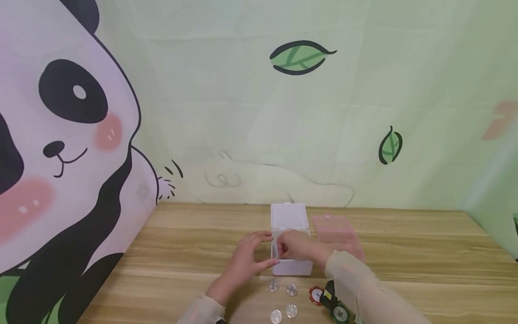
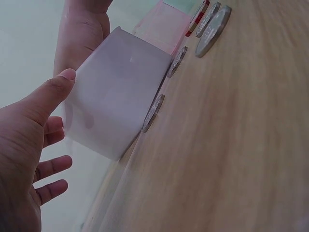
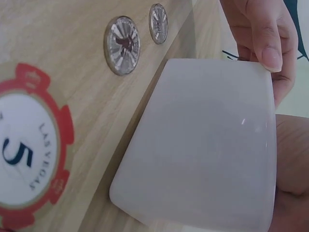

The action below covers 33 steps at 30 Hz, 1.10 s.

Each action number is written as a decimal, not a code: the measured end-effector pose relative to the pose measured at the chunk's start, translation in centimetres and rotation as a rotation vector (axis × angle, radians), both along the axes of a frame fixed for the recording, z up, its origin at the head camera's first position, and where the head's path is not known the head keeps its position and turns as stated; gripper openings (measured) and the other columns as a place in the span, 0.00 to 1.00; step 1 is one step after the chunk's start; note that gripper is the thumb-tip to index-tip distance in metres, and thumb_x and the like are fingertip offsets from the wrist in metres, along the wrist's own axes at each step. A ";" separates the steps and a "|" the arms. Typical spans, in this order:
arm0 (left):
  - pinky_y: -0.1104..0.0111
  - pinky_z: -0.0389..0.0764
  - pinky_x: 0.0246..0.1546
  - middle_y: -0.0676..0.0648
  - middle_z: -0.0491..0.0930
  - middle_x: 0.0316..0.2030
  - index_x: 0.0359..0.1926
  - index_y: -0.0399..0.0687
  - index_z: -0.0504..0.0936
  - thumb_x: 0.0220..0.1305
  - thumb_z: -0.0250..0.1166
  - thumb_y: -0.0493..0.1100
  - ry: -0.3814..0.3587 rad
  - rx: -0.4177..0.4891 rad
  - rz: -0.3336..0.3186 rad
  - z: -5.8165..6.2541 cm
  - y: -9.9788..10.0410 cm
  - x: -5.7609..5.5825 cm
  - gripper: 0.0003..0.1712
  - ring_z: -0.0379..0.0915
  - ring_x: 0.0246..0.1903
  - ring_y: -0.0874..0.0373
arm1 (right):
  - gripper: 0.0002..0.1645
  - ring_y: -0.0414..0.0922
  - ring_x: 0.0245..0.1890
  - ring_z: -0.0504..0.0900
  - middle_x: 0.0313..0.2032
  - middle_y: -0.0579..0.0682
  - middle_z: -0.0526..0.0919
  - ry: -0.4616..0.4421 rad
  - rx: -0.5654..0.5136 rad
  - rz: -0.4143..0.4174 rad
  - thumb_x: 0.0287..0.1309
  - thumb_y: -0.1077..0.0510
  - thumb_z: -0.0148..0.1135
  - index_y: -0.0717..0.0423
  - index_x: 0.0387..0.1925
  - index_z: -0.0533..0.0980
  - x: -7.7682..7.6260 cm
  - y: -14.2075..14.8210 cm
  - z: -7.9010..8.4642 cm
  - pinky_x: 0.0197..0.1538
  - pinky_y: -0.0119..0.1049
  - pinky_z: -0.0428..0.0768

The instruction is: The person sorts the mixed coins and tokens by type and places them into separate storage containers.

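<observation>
A white plastic box [image 1: 292, 268] stands on the wooden table, its hinged lid [image 1: 289, 216] tipped back at the far side. My left hand [image 1: 247, 255] steadies the box at its left side, thumb at the near corner and forefinger farther along the rim; in the left wrist view its other fingers spread beside the wall. My right hand [image 1: 298, 245] reaches down into the box with bent fingers. The box walls hide those fingertips, and I cannot tell whether they hold anything. Several silver tokens [image 1: 291, 290] lie in front of the box.
Right of the box lies a pink see-through plastic piece [image 1: 339, 231]. A red-rimmed poker chip [image 1: 315, 295] marked 5 and a green chip [image 1: 341, 314] lie near the right forearm, beside a black wrist device [image 1: 328, 292]. Behind the table hangs a panda-printed cloth [image 1: 226, 112].
</observation>
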<state>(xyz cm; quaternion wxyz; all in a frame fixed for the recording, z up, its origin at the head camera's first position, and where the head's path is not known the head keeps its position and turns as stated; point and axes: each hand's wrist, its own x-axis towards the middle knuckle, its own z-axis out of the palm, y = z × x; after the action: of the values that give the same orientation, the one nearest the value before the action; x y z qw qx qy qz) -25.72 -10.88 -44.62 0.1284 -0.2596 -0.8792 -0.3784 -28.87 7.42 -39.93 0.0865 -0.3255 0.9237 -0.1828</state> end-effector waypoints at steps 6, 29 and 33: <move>0.48 0.65 0.66 0.49 0.76 0.60 0.55 0.47 0.78 0.50 0.73 0.52 -0.005 0.000 0.003 0.1 0.1 0.1 0.31 0.68 0.63 0.49 | 0.08 0.36 0.22 0.69 0.20 0.45 0.77 0.031 0.022 0.008 0.48 0.67 0.67 0.57 0.20 0.76 0.1 0.0 0.1 0.29 0.27 0.70; 0.47 0.64 0.66 0.46 0.76 0.60 0.55 0.46 0.78 0.49 0.74 0.52 0.011 0.023 0.008 -0.1 0.2 0.0 0.32 0.68 0.63 0.48 | 0.06 0.39 0.28 0.77 0.26 0.46 0.83 0.051 -0.078 -0.051 0.52 0.64 0.67 0.54 0.26 0.77 0.8 1.0 1.7 0.35 0.30 0.76; 0.46 0.65 0.66 0.46 0.76 0.60 0.55 0.46 0.78 0.49 0.74 0.52 0.003 0.017 0.005 0.1 0.2 0.1 0.32 0.68 0.63 0.48 | 0.04 0.37 0.29 0.77 0.28 0.47 0.84 0.054 -0.140 -0.050 0.53 0.63 0.66 0.55 0.28 0.78 1.3 1.7 2.5 0.34 0.26 0.76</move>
<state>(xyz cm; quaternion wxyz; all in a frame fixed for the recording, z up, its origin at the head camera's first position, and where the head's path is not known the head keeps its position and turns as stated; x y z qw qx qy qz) -25.61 -10.71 -44.55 0.1327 -0.2568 -0.8763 -0.3853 -27.59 9.16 -37.46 0.0342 -0.3123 0.9185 -0.2402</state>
